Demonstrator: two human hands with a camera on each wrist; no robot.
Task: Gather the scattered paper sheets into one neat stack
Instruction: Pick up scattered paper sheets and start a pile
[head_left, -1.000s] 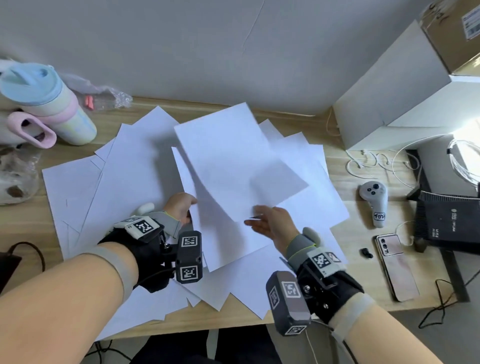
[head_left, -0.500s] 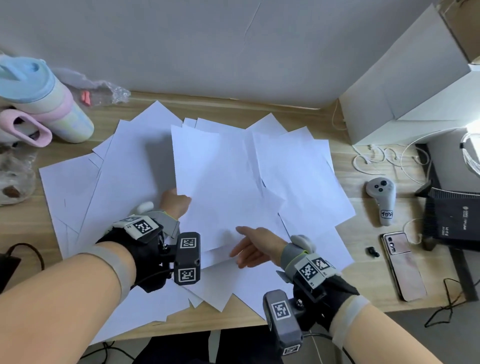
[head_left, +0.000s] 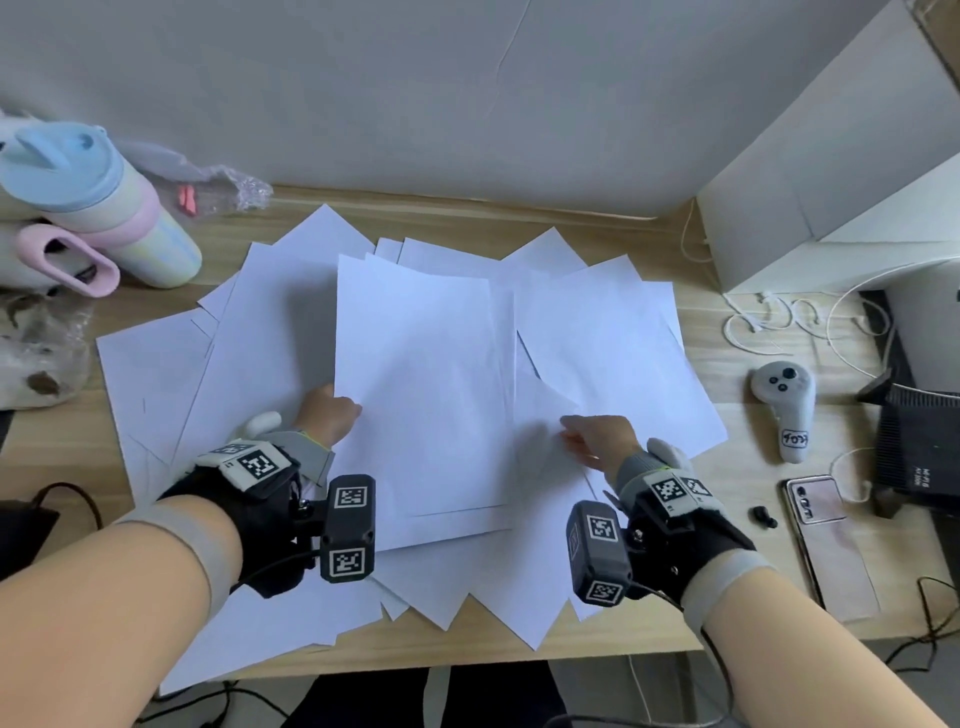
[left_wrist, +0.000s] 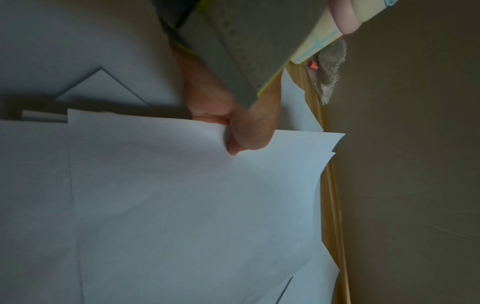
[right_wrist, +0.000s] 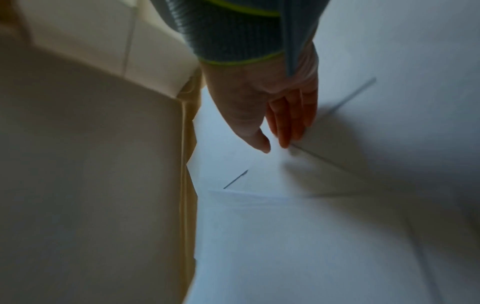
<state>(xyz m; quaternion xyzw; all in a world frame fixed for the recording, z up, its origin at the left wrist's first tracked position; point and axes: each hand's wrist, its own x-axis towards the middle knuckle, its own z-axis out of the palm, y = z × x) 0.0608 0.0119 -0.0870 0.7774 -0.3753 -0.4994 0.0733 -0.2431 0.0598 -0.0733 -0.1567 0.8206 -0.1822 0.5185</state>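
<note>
pastel tumbler (head_left: 98, 208), white controller (head_left: 784, 410), phone (head_left: 826, 540), white box (head_left: 831, 171), black earbud (head_left: 762, 517)

left hand (head_left: 327, 418): fingers tucked under the top sheets (head_left: 415, 384), only knuckles and thumb show. sheet count in that grip can't be told. most of the lower sheets (head_left: 249, 353) are covered, only corners and edges stick out. right hand (right_wrist: 270, 102) is motion-blurred in the wrist view; fingertips (right_wrist: 284, 142) meet the paper, but whether they pinch a corner can't be told. cup (head_left: 104, 208) cut off by the left edge, box (head_left: 831, 171) by the right and top edges. router (head_left: 919, 447) cut off at right, label too small to read. small black item (head_left: 762, 517) by the phone (head_left: 826, 545) too small to identify.
</note>
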